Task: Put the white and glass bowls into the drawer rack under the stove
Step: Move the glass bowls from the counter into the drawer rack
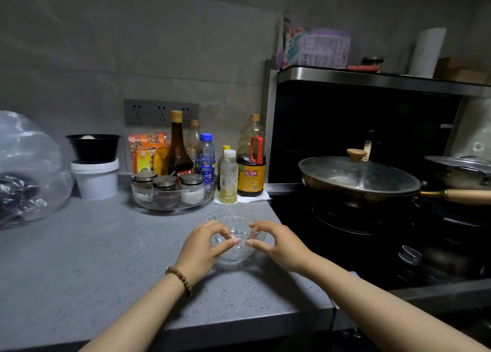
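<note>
**Task at an early stage: glass bowl in hand, rack out of view.** The grey table point(106, 272) is being used as the starting place, and the black stove point(300, 219) is being shown against its right edge. A lidded wok point(358, 187) is being carried on the stove. At the back of the table, bottles point(251, 163) and a white tub point(95, 177) topped by a black bowl point(93, 147) are being kept by the wall.

The glass bowl point(235, 225) is being shown near the table's front right corner, close to the stove. It appears to be resting on the table, though contact under its base cannot be confirmed. It is being gripped from both sides, the left hand point(204, 248) and the right hand point(281, 245) being closed round its near wall. The fingers point(215, 225) of each hand are being curled over the rim, while the thumbs are being pressed on the outside with their tips nearly meeting.

The drawer rack under the stove is not being shown, so whether it is open cannot be told. No white bowl is being seen on the table, and whether it is already stowed cannot be told. For the glass bowl, the grasp is being made. The lift, the carry down below the stove and the placing in the rack are being left to do.
</note>
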The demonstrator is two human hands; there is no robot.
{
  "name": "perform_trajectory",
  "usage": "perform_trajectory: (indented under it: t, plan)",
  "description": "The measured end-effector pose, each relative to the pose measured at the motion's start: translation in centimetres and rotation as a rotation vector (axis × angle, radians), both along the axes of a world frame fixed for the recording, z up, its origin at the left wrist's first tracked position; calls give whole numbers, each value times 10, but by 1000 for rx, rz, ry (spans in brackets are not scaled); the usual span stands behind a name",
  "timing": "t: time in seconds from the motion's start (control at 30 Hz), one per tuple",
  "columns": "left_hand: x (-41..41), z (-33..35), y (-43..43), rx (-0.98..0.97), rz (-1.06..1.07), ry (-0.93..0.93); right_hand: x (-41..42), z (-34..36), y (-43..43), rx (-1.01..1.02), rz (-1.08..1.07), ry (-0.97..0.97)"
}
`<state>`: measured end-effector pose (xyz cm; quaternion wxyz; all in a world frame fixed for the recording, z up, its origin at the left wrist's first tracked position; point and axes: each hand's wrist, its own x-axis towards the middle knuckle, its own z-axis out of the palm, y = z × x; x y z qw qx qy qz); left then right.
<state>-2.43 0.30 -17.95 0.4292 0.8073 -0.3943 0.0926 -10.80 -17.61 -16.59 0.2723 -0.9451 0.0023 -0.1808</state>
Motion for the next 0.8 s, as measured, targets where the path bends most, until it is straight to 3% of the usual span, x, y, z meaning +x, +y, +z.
perform_trajectory:
  t: [0.23, 0.43, 0.57, 0.8]
  plan:
    - [-14, 33, -8, -168, -68, 59, -23, 46, -5, -65, 70, -106]
    - [-46, 66, -43, -162, -246, 164, -73, 79, -35, -32, 75, -73]
    - [-74, 67, -85, -128, -438, 338, -120, 83, -69, 104, 102, 6]
    - [-137, 45, -180, 25, -624, 366, -212, 62, -149, 361, 64, 143]
